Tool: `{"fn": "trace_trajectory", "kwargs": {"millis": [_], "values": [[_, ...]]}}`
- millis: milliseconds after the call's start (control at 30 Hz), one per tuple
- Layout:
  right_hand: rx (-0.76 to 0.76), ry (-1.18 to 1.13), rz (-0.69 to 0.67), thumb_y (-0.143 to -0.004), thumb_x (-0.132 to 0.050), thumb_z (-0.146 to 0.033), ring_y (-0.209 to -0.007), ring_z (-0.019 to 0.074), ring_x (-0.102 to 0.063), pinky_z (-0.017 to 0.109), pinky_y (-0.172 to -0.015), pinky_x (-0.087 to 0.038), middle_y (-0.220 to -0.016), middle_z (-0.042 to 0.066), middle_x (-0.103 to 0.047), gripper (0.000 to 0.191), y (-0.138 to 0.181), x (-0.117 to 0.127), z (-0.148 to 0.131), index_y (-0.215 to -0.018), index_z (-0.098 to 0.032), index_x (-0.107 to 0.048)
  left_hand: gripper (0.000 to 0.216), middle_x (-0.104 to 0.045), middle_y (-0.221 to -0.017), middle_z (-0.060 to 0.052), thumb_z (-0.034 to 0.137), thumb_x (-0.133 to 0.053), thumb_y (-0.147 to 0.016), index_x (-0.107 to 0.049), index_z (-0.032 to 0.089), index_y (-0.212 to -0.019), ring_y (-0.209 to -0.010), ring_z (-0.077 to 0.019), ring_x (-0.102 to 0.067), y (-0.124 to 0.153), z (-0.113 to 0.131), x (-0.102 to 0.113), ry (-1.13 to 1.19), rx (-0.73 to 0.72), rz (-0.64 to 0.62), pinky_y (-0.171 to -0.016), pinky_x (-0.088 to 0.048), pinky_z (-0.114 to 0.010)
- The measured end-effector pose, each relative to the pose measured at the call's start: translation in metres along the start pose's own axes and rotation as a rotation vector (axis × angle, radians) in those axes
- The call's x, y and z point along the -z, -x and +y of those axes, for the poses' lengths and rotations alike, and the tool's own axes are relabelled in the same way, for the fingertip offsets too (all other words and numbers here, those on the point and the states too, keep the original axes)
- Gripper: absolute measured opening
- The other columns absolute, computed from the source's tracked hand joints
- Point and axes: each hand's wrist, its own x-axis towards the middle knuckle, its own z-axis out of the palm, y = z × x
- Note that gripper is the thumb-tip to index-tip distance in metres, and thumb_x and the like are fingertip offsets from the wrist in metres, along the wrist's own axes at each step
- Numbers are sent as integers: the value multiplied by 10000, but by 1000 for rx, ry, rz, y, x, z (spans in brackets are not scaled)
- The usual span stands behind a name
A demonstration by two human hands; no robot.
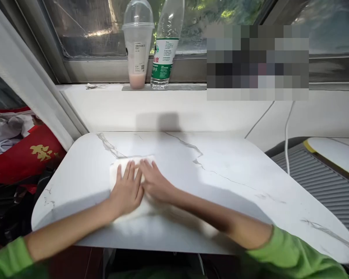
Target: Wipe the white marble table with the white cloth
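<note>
A white cloth (pixel 115 169) is spread on the white marble-patterned table (pixel 227 166), left of its middle. Lying flat on it with fingers stretched forward is my left hand (pixel 127 190). My right hand (pixel 157 182) presses on the same cloth just to the right, its fingertips beside those of the left and its thumb near the left thumb. Its fingers reach out, slightly bent and a little blurred. The cloth's lower edge is blurred and hard to tell from the tabletop. Both forearms come out of green sleeves.
On the window ledge stand a domed plastic cup (pixel 138 50) with pink drink and a clear bottle (pixel 164 54) with a green-white label. White cables (pixel 287 135) hang at the right by a ridged grey surface (pixel 308 170). A red bag (pixel 23 151) with clothes sits left.
</note>
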Motion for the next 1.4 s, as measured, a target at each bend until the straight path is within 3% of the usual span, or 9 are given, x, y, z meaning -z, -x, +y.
{"fn": "trace_trajectory", "kwargs": {"millis": [133,233,300,400,500,800,933,1133,1400], "values": [[-194,-29,322,-711,-342,-54,-1278,252,-469,539,-1148,-194,-1302,131,-600,566,-54,38,60,-1239,-119,-535,552,-275,-1559,-210,268,-291,-980,-293,45,-1484,-1463,-321,-202,-109,-4,-8,38,-15,-78,-1166,-150,-557],[-195,-3,353,-701,-356,-72,-1164,256,-529,462,-1069,-342,-1231,108,-643,536,-76,65,106,-1186,-136,-576,542,-280,-1556,-213,268,-261,-987,-300,52,-1482,-1455,-307,-228,-169,6,-16,70,60,-26,-1172,-139,-538],[-176,16,348,-717,-350,-81,-1150,253,-535,428,-1031,-389,-1238,97,-646,541,-76,76,129,-1200,-142,-585,539,-291,-1549,-222,257,-256,-981,-318,42,-1471,-1448,-313,-242,-188,20,-21,103,124,37,-1169,-136,-547],[-158,54,389,-745,-329,-91,-1196,240,-532,444,-1084,-346,-1279,100,-630,543,-55,80,150,-1221,-139,-586,535,-296,-1552,-206,249,-255,-972,-347,50,-1459,-1450,-301,-242,-192,50,-25,151,128,67,-1173,-127,-545],[-190,85,425,-743,-335,-106,-1296,241,-482,500,-1128,-297,-1341,107,-598,551,-8,76,164,-1232,-153,-585,558,-278,-1561,-199,266,-258,-971,-313,54,-1483,-1460,-305,-217,-181,92,-25,192,83,28,-1178,-106,-555],[-417,-28,503,-765,-419,-219,-1398,242,-387,541,-1187,-216,-1428,60,-537,521,233,80,172,-1252,-266,-597,627,-261,-1558,-225,366,-255,-974,-302,19,-1494,-1459,-393,-164,-115,260,-15,243,-341,-68,-1169,-88,-629],[-594,-153,550,-694,-449,-208,-1404,284,-370,548,-1167,-271,-1446,22,-518,549,297,91,177,-1199,-313,-638,624,-284,-1560,-190,377,-215,-974,-302,62,-1506,-1461,-382,-167,-112,309,-12,291,-458,-120,-1171,-95,-634],[-593,-30,620,-719,-428,-200,-1354,282,-449,556,-1169,-261,-1381,45,-578,483,292,109,209,-1145,-284,-641,619,-300,-1553,-195,337,-274,-952,-313,34,-1490,-1461,-354,-193,-148,333,-19,315,-465,-105,-1180,-120,-602],[-462,152,576,-742,-395,-174,-1284,254,-515,540,-1142,-301,-1325,63,-616,477,212,139,260,-1168,-242,-598,590,-336,-1533,-207,320,-338,-948,-333,46,-1470,-1447,-326,-244,-223,303,-36,328,-339,8,-1185,-128,-557]]}}
